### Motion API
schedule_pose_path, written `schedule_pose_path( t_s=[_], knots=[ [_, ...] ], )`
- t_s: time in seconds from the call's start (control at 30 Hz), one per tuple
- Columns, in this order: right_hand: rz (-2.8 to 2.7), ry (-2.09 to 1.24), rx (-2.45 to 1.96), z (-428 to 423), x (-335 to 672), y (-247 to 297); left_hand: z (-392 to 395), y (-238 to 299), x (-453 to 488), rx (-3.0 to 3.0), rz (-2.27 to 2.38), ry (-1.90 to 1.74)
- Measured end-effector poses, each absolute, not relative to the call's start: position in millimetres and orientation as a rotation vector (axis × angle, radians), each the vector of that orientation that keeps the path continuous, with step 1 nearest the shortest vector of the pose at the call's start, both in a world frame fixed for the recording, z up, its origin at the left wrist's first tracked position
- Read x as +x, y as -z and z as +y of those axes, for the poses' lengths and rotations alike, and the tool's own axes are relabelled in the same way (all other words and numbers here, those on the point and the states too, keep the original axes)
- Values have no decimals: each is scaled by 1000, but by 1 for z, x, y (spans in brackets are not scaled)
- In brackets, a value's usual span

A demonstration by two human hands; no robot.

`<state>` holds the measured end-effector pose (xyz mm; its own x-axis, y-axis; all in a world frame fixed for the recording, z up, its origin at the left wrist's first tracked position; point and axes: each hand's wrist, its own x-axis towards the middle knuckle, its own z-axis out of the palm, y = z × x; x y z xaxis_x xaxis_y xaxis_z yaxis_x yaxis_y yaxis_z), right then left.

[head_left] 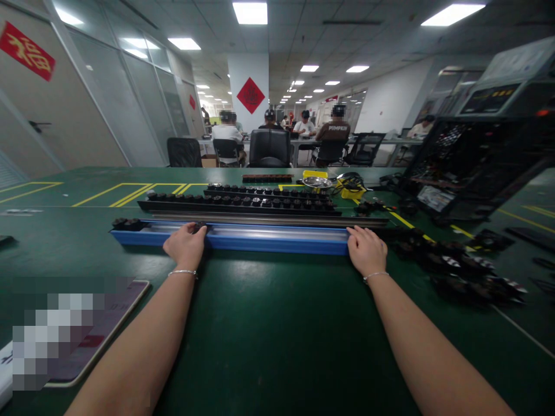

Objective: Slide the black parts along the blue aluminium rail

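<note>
A long blue channel (277,241) with a shiny metal strip inside lies across the green table in front of me. My left hand (185,245) is closed at its left part, thumb and fingers about a small black part (200,224) in the channel; the fingers hide much of that part. Two or so black round parts (126,223) sit at the channel's left end. At the right end my right hand (367,248) grips the blue channel, fingers over its far wall. A bracelet circles each wrist.
Behind the channel lie a thin metal rail (269,219) and black strips (243,202) with rows of round parts. Black parts (459,263) and a tilted black rack (459,167) stand at right. A tablet-like item (99,341) lies left. People sit beyond the table.
</note>
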<state>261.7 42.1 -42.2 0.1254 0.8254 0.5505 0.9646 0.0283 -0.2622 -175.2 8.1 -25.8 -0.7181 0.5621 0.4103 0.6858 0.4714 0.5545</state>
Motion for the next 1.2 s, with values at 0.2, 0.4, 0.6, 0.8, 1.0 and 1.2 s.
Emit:
schedule_pose_path(
  t_s=[0.2, 0.4, 0.6, 0.8, 1.0, 1.2],
  knots=[
    [-1737, 301, -1833, 42, 262, 41, 8, 26, -174, -1102, -2544, 1084],
    [-1745, 319, -1834, 43, 263, 42, 7, 25, -170, -1115, -2542, 1103],
    [-1744, 349, -1800, 45, 264, 45, 8, 25, -169, -1132, -2552, 1073],
    [-1747, 352, -1808, 44, 263, 44, 8, 25, -167, -1151, -2555, 1059],
    [-1753, 350, -1815, 44, 264, 44, 7, 24, -160, -1172, -2537, 1047],
    [-1754, 356, -1803, 43, 264, 43, 7, 23, -158, -1170, -2543, 1075]
  ],
)
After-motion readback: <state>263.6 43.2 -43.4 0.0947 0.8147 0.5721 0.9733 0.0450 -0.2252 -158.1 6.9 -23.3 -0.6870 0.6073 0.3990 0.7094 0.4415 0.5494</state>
